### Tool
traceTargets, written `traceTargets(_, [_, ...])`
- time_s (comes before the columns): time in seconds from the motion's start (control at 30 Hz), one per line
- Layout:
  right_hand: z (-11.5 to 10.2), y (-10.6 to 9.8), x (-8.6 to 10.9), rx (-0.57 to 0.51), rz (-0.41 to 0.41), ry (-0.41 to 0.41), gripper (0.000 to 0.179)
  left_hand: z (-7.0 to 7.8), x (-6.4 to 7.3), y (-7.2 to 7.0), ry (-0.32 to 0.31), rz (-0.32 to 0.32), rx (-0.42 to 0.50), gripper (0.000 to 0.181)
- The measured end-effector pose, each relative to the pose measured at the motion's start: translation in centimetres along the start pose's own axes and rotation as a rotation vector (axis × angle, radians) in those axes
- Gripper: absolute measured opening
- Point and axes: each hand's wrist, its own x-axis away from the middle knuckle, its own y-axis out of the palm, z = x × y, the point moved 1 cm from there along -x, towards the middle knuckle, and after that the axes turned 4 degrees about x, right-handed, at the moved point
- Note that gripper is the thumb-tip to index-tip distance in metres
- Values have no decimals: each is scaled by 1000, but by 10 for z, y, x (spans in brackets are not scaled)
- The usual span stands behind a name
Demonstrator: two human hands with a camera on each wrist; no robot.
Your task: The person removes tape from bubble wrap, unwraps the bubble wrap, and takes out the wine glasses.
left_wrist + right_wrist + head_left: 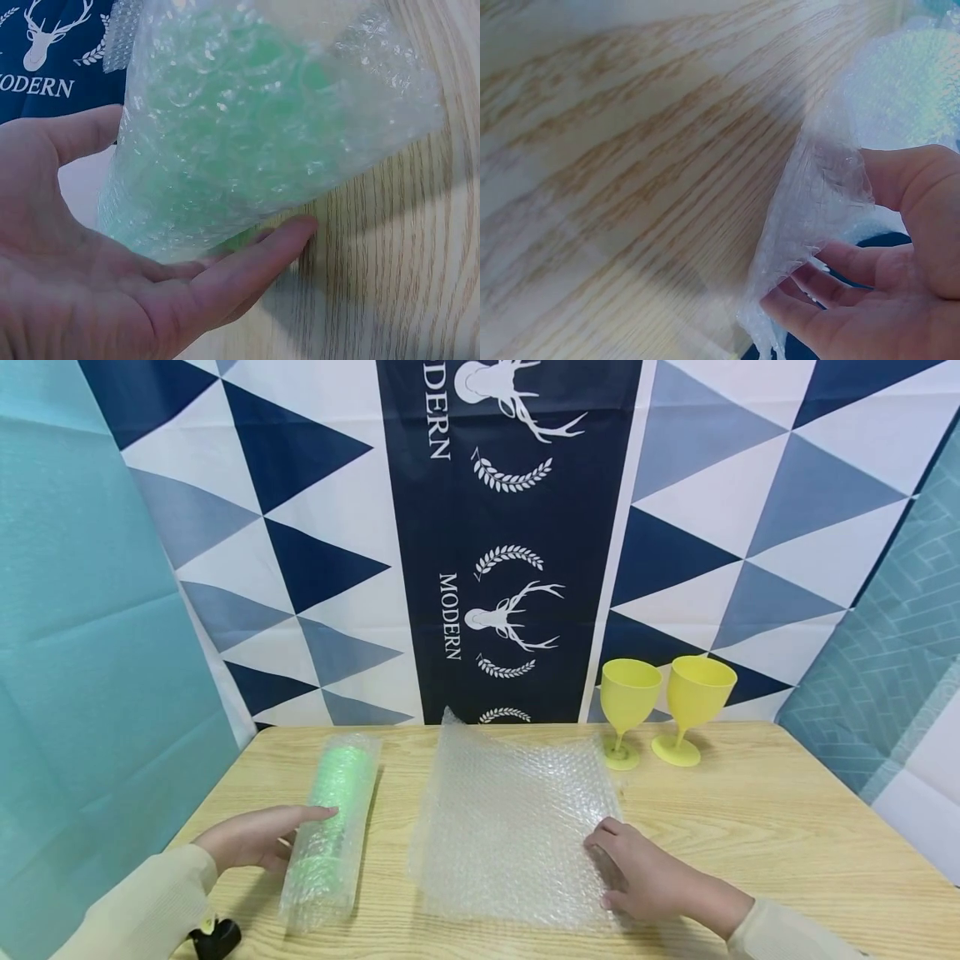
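Note:
On the left of the table lies a bubble-wrapped bundle (330, 831), long and roll-shaped, with something bright green inside. My left hand (255, 839) holds it from its left side, a digit over the top and fingers low along the edge. In the left wrist view the bundle (225, 127) sits between thumb and fingers, the thumb tip hidden. A clear sheet of bubble wrap (517, 827) lies mid-table, its far left corner sticking up. My right hand (645, 872) pinches its right edge; in the right wrist view, thumb and fingers grip a fold (810, 202).
Two yellow goblets (632, 693) stand upright at the back right, close behind the sheet. A small black and yellow object (213, 937) is at the front left, by the left sleeve. Patterned cloth (510, 527) hangs behind the wooden table (780, 827).

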Motion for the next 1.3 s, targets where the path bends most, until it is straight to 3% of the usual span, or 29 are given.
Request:
traceTargets(0.4, [-2,0,0,-1,-6,4,56,2,1,3,30,18,65,92])
traceTargets(0.77, [0,-2,-1,14,2,-9,55,12,15,8,68,23,160,80])
traceTargets(1.0, [0,-1,-1,37,14,-15,56,40,32,8,148,32,146,74])
traceTargets(1.3, [0,1,0,30,13,-21,54,96,51,16,255,-26,148,72])
